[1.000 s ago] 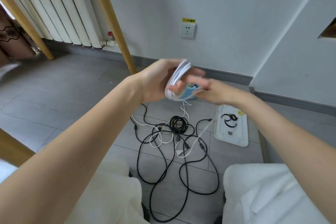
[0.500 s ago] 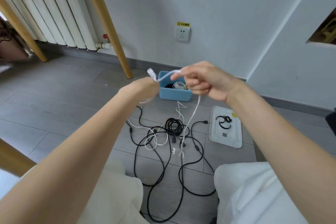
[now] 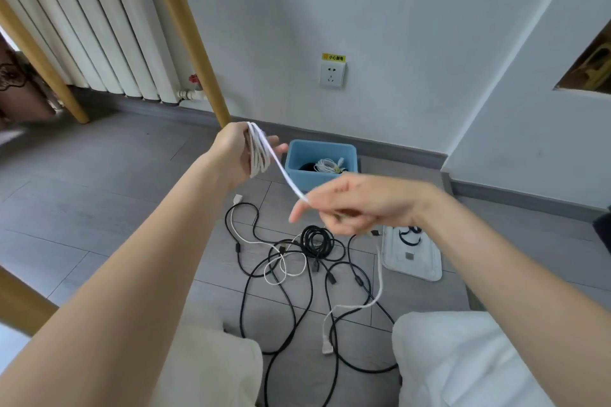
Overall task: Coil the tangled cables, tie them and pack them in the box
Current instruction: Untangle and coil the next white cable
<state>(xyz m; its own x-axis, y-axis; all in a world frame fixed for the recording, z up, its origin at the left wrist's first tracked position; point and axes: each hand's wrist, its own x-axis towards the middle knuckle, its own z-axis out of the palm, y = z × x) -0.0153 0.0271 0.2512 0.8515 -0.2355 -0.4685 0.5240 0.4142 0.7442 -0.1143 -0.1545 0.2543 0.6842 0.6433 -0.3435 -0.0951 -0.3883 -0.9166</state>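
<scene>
My left hand (image 3: 236,150) is raised with several loops of a white cable (image 3: 256,155) wound around its palm. A taut stretch of that cable runs down and right to my right hand (image 3: 357,203), which pinches it; the loose tail (image 3: 378,287) hangs to the floor and ends in a white plug. Behind my hands a blue box (image 3: 344,150) stands on the floor near the wall, with a white coil and a dark coil inside. Below, tangled black cables (image 3: 297,291) and a thin white cable (image 3: 284,269) lie on the tiles.
A white lid (image 3: 426,266) lies flat right of the tangle with black ties on it. Wooden furniture legs (image 3: 191,46) and a radiator (image 3: 89,36) stand at the left. A wall socket (image 3: 332,73) sits above the box. My knees in white trousers fill the bottom.
My right hand has dropped down and to the right, pulling the white cable taut from the loops. My left hand rose slightly, and the view tilted upward.
</scene>
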